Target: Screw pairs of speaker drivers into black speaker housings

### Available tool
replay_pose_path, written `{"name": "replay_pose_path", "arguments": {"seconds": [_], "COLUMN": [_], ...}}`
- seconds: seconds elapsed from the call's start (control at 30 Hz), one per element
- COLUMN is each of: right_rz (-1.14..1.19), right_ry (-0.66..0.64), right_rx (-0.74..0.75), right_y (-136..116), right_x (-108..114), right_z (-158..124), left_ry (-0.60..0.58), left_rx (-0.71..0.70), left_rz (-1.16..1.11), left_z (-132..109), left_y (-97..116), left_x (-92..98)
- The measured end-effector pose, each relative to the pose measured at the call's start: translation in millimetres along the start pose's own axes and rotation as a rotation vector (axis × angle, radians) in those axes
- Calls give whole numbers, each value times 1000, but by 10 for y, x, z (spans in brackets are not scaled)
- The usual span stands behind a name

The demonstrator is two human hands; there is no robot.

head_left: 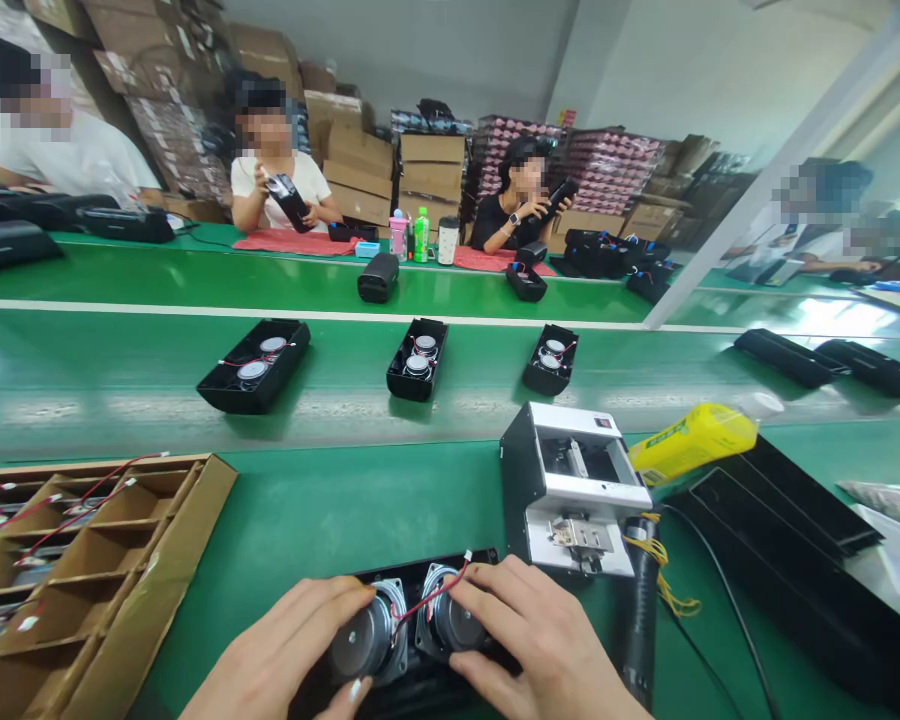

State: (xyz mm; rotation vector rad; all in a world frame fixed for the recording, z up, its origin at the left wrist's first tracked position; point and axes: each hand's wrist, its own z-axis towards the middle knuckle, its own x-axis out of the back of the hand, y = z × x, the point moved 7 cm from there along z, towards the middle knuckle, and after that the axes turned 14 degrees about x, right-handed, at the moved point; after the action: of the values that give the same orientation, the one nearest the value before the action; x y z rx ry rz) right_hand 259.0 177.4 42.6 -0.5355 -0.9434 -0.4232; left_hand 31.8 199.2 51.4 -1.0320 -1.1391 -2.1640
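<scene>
A black speaker housing point(487, 556) lies at the near table edge with two round speaker drivers in it, the left driver point(367, 640) and the right driver point(456, 620). A red wire point(435, 592) with a white plug runs over them. My left hand point(285, 655) rests on the left driver, fingers curled around its rim. My right hand point(540, 640) presses on the right driver, fingers bent over it.
A cardboard divider tray point(97, 560) with wired parts sits at the left. A white and black screw feeder box point(577, 480), a yellow bottle point(690, 440), a black electric screwdriver point(641, 610) and black panels point(787, 520) are at the right. Three open housings point(255, 368) ride the green belt. Other people work across the belt.
</scene>
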Motion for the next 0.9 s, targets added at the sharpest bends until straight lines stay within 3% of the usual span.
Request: {"name": "replay_pose_path", "arguments": {"seconds": [0.13,0.33,0.53,0.77,0.9], "right_rz": [-61,-36,-17,-23,6], "right_ry": [-113,-250,-454,-510,-459], "right_rx": [-37,-13,10,-20,3], "right_y": [8,0,15,75,69], "right_x": [-61,-55,-249,-333,-299], "right_z": [-7,23,68,153,157], "left_ry": [-46,-130,-223,-277,-292], "left_rx": [-77,-40,7,-3,-3], "left_rz": [140,196,242,314,313], "left_z": [24,-37,-64,-57,-59], "left_y": [99,96,42,79,71], "left_x": [-114,-287,-405,-482,-493]}}
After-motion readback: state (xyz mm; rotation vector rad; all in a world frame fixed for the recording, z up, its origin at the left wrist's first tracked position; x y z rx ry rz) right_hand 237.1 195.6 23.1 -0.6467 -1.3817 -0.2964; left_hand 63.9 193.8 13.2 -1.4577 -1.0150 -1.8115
